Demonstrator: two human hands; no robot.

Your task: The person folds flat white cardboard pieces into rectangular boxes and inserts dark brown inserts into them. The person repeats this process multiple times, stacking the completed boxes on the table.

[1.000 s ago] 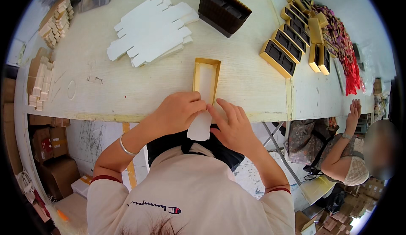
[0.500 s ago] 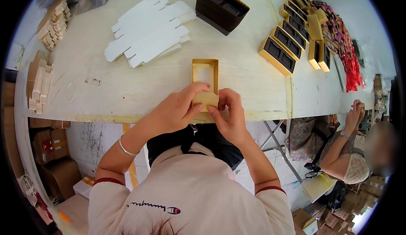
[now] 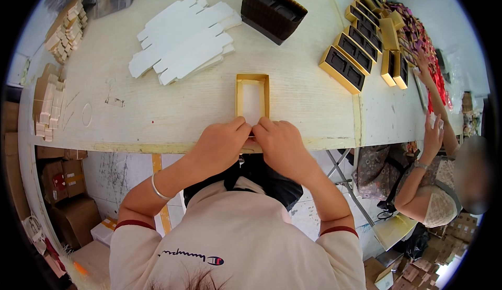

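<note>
A gold cardboard box [image 3: 267, 94], open at the top with a white floor inside, lies on the table close to its front edge. My left hand [image 3: 224, 139] and my right hand [image 3: 280, 139] meet at the box's near end, fingers curled over that end wall and pinching it. The hands cover most of the near wall, so its flap is hidden. Beyond the box to the left is a stack of flat white box blanks [image 3: 183, 39]. A stack of dark brown plastic trays [image 3: 273, 13] stands past it to the right.
Gold boxes with black inserts [image 3: 342, 69] line the table's right side, near a pile of red tassels [image 3: 436, 89]. Folded card pieces [image 3: 49, 99] sit along the left edge. At the right, a co-worker's arm [image 3: 434, 89] reaches across the table toward the pile.
The flap at the box's near end has gone from lying over the opening to out of sight under my fingers. Both hands have closed together there. The co-worker's arm has stretched out over the table.
</note>
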